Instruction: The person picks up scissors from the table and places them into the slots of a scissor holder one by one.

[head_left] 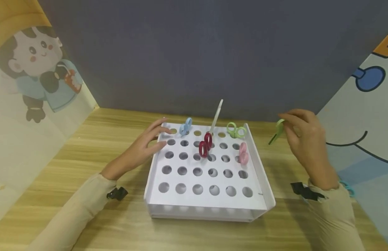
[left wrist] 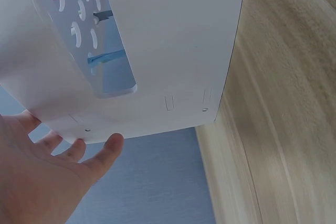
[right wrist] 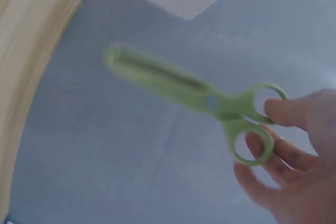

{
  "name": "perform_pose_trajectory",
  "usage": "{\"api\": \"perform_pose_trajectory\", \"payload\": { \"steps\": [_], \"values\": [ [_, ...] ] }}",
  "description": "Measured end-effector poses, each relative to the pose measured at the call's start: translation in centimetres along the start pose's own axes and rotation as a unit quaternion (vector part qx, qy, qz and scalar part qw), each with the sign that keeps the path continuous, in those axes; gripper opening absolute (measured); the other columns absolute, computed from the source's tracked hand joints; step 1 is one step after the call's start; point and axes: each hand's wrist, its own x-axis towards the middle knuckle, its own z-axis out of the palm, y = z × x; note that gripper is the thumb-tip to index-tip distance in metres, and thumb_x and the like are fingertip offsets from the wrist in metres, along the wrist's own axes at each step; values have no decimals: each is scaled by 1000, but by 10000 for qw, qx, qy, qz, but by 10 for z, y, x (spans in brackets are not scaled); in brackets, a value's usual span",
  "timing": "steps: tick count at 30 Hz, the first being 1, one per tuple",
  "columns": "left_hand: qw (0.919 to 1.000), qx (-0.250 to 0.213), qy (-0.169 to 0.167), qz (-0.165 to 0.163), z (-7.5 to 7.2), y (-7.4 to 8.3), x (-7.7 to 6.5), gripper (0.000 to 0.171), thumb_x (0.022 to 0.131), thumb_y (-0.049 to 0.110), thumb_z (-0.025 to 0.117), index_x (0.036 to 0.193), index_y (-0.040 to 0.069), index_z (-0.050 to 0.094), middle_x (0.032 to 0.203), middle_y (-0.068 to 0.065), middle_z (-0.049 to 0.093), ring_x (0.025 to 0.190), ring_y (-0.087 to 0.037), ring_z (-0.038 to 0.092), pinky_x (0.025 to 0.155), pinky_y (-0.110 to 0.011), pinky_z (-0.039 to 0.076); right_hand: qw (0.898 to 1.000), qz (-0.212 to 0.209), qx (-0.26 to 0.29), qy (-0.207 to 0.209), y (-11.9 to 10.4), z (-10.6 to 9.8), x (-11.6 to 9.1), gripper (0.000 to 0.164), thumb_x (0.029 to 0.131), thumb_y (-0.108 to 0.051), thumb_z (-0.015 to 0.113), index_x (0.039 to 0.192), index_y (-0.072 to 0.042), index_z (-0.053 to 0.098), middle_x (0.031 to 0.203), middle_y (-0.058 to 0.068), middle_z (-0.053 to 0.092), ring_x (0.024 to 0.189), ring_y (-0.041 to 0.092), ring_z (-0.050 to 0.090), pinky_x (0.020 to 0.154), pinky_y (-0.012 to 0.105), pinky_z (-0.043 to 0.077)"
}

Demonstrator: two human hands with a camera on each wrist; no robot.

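A white rack point(head_left: 206, 203) with rows of round holes stands on the table. My left hand point(head_left: 139, 150) lies at its far left corner, fingers spread and touching the edge. Off the rack's right side, my right hand point(head_left: 303, 139) holds green scissors point(right wrist: 173, 85) by the handle loops, blades together and pointing away from the hand. Blue scissor handles point(head_left: 183, 129), light green scissors point(head_left: 233, 132), pink handles point(head_left: 243, 159) and dark red handles point(head_left: 203, 150) stick up from the rack. Their lower parts are mostly hidden under the top.
A thin white rod point(head_left: 216, 115) slants up beside the red handles; its lower end is hidden. Teal loops point(head_left: 349, 188) lie at the right, partly behind my sleeve. A dark wall point(head_left: 194, 62) rises behind the wooden table point(head_left: 87, 146), with printed walls on both sides.
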Motion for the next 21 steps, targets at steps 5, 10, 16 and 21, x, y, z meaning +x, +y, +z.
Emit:
{"api": "perform_pose_trajectory", "payload": {
  "steps": [5, 10, 16, 21],
  "values": [
    [10000, -72, 13, 20, 0, 0, 1, 32, 97, 14, 59, 128, 10, 59, 162, 0, 25, 148, -29, 24, 108, -64, 34, 9970, -116, -22, 768, -22, -8, 9, 19, 92, 10, 61, 100, 2, 77, 109, 25, 68, 101, 50, 51, 83, 33, 33],
    [9999, -96, -2, -34, 1, -1, 2, 31, 97, 16, 59, 128, 13, 60, 162, 1, 24, 148, -29, 24, 107, -64, 35, 9904, -301, 177, 1335, -49, -12, 14, 19, 90, 9, 61, 96, 1, 78, 100, 25, 70, 88, 50, 52, 78, 26, 31],
    [9999, -104, -36, -84, 3, -3, 2, 30, 98, 19, 58, 128, 15, 60, 163, 1, 23, 148, -31, 24, 107, -65, 33, 9800, -355, 648, 1849, -75, -14, 16, 20, 91, 3, 62, 95, -4, 80, 94, 20, 74, 82, 41, 65, 79, 14, 39],
    [9999, 1, -8, -109, 0, 0, 0, 30, 97, 19, 59, 127, 16, 60, 162, 3, 23, 148, -29, 23, 108, -68, 30, 9750, -373, 789, 2043, -95, -18, 23, 16, 91, -2, 65, 94, -7, 81, 89, 19, 74, 76, 35, 66, 77, 11, 42]
  ]
}}
